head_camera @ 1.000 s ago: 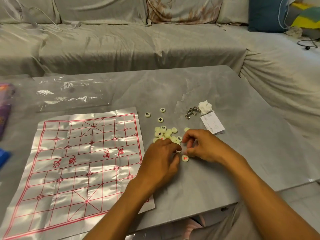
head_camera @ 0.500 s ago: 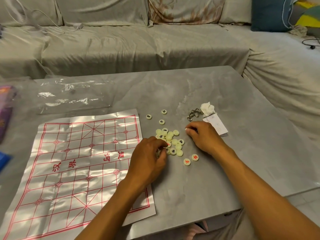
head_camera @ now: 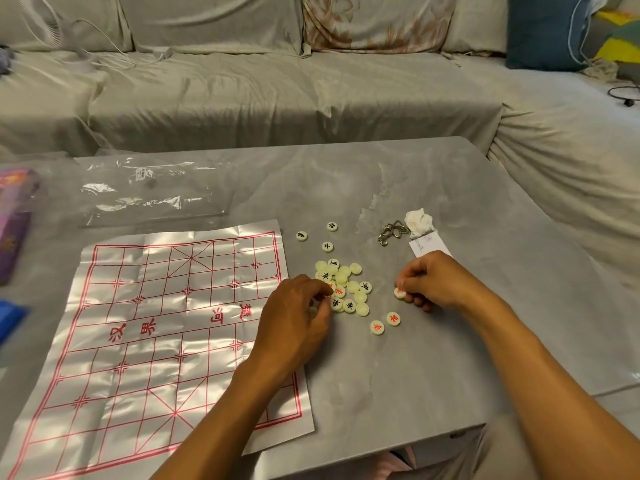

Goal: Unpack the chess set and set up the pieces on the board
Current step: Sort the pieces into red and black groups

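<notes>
— What's on the table (head_camera: 433,375) by the far side?

— A metal ring puzzle (head_camera: 389,232), a crumpled tissue (head_camera: 419,220) just beside it, and a white card (head_camera: 427,244) near both.

— And on the left?

— A purple box (head_camera: 14,225) at the edge. Behind it all, a covered sofa (head_camera: 277,88) with a blue cushion (head_camera: 543,31).

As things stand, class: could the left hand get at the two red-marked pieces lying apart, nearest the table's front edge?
Probably yes: the left hand is close, and bare table lies between it and the two red-marked pieces.
</notes>
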### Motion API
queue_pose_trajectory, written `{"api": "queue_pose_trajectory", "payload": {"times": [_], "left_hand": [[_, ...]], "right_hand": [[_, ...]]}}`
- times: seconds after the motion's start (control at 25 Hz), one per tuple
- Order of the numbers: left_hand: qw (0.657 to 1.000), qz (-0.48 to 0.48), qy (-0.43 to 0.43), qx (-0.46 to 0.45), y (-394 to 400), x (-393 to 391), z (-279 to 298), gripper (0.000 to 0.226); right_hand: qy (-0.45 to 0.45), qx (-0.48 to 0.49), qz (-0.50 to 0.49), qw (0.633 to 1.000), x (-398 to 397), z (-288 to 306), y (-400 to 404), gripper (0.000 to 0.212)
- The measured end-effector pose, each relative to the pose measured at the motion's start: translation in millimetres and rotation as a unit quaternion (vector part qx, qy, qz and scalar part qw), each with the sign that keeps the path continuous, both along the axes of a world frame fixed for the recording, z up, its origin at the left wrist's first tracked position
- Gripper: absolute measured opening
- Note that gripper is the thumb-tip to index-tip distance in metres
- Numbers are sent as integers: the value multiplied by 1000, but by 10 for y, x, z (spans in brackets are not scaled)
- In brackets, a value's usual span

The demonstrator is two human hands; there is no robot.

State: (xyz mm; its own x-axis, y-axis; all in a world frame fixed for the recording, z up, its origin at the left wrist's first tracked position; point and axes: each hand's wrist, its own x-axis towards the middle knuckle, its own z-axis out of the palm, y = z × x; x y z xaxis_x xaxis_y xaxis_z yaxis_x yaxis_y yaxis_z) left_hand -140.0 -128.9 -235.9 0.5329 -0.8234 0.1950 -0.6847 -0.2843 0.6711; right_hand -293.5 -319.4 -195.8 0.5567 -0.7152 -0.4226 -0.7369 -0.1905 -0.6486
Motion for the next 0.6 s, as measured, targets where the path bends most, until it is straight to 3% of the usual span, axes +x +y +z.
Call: {"api": "queue_pose_trajectory", "payload": {"times": [0.12,0.24,0.36,0.48,0.6], "left_hand": [[1000,26,-6,-6,-66,45,22,22],[998,46,-32,-5,-196,180,68,23],[996,-18,-81,23,-394,387,129,28],[979,-125,-144,67,-469,538,125,29],[981,-130,-143,32,-425,646,50,24]], "right_hand": [[40,-111,33,992,-13,36,41,10],[-63,-196,48,977,179,37,169,7],[-123,-253,152,948,558,-9,282,16],[-69,-327,239,912,764,-56,212,27],[-38,-310,242,919,753,-64,118,34]]}}
